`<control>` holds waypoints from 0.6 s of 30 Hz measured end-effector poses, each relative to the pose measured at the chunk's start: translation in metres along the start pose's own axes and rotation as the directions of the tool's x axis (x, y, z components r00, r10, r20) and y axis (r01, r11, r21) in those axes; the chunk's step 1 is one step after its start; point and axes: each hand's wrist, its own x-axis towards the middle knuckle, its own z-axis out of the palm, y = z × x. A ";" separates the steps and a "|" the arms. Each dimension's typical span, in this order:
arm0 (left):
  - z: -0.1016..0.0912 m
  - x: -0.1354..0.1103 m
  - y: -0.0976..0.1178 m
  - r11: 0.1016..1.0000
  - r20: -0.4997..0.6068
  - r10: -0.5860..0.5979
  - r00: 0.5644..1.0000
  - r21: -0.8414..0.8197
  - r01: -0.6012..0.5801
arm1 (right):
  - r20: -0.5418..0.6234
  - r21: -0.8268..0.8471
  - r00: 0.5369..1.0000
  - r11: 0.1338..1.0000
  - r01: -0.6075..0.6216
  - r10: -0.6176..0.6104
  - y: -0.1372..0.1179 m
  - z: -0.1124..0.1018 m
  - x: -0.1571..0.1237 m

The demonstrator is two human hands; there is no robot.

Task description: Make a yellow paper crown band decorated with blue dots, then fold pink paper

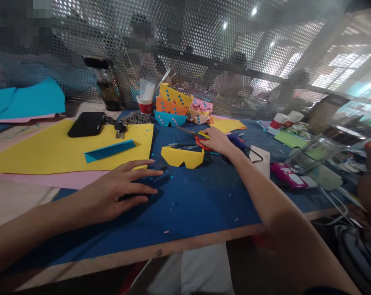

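Observation:
My left hand (124,188) hovers low over the blue tabletop with its fingers spread, holding nothing. A folded yellow paper mask (183,157) with a notch in its lower edge lies just beyond its fingertips. Past the mask, my right hand (218,141) has its fingers closed at the red and yellow handles of the scissors (200,137), whose blades point left. Part of the handles is hidden by the fingers. A folded blue paper strip (110,150) rests on yellow paper (50,151) to the left.
Finished-looking paper masks (171,106) with small squares stand at the back, beside a red and white cup (145,104). A phone (86,124) and keys (120,129) lie left. To the right are a blue glue gun (236,140), a magenta device (287,176) and a clear jar (317,151).

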 end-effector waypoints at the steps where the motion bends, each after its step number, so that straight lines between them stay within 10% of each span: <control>1: -0.001 0.000 0.001 1.000 -0.004 -0.001 1.000 -0.008 0.001 | -0.002 0.001 1.000 1.000 -0.001 0.001 0.000 0.000 0.000; 7: -0.007 0.000 -0.001 0.999 -0.146 -0.046 0.988 -0.027 0.043 | -0.010 0.005 1.000 1.000 -0.001 0.001 0.001 0.000 0.000; 18: -0.001 -0.002 -0.012 0.989 -0.088 -0.070 0.994 0.127 0.081 | -0.022 -0.019 1.000 1.000 -0.006 0.005 0.004 0.004 0.000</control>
